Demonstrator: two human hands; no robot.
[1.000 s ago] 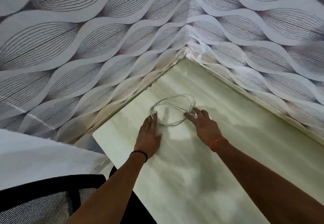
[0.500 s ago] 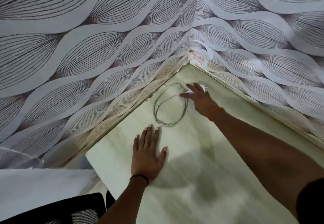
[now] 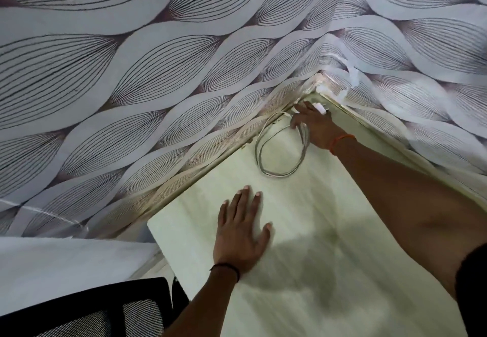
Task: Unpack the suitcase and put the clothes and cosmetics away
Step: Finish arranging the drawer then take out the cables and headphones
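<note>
My right hand (image 3: 315, 125) reaches into the far corner of the pale surface (image 3: 329, 270), where the two leaf-patterned walls (image 3: 131, 73) meet. Its fingers curl around the top of a coiled white cable (image 3: 279, 149), whose loop lies flat just beside the left wall. My left hand (image 3: 241, 234) rests palm-down on the surface, fingers spread and straight, holding nothing, near the cable.

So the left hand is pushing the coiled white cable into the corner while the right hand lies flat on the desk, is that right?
The hands are swapped. In the head view the right hand is at the coiled white cable in the corner, and the left hand lies flat on the desk.
</note>
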